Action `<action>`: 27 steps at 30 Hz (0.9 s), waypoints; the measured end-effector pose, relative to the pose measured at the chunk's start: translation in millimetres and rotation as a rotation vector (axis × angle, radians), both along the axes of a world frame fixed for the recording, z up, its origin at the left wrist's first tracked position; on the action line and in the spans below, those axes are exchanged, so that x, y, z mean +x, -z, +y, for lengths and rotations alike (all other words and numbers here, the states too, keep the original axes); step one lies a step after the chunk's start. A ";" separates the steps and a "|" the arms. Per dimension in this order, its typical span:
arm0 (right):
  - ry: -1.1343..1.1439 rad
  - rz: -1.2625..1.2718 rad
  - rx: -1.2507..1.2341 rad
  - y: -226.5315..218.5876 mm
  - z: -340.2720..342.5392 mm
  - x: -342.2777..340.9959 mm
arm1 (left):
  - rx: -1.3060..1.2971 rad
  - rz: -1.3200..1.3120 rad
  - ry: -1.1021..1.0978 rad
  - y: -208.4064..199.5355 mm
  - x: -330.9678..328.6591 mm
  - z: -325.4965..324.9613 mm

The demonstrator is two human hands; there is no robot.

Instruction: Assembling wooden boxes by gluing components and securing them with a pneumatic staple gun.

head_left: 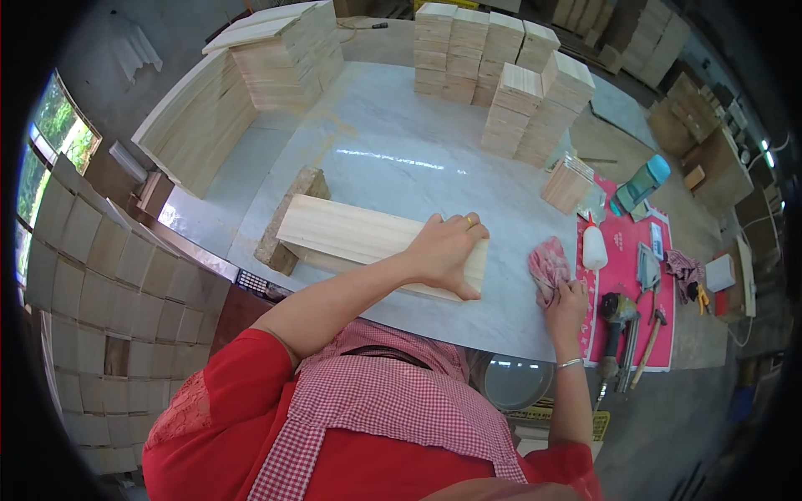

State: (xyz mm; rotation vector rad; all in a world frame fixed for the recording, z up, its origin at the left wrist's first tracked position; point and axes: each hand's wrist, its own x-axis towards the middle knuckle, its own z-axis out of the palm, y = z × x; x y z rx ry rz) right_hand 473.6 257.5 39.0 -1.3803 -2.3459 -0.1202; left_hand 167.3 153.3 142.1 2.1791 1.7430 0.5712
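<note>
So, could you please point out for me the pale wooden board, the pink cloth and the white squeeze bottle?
Pale wooden board [349,233]: head view, on its upper face.
Pink cloth [548,262]: head view, on its crumpled folds.
White squeeze bottle [594,250]: head view, on its body.

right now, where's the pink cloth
In the head view, the pink cloth lies toward the table's right side, touched by the right hand, just left of the white bottle.

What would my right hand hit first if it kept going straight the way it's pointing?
Your right hand would first meet the pink cloth, which it is touching. Past that, the small wood stack looks roughly in line, though depth is hard to judge.
</note>
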 end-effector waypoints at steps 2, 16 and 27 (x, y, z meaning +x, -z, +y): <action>-0.069 0.054 0.000 0.8 6.7 1.2 | 0.001 -0.007 -0.007 1.4 -1.9 -1.3; 0.373 -0.222 0.022 -20.7 -30.1 138.3 | 0.029 -0.029 -0.012 9.4 2.5 0.5; 0.250 0.260 -0.346 13.5 36.2 197.6 | 0.043 -0.029 0.016 12.8 -2.5 9.7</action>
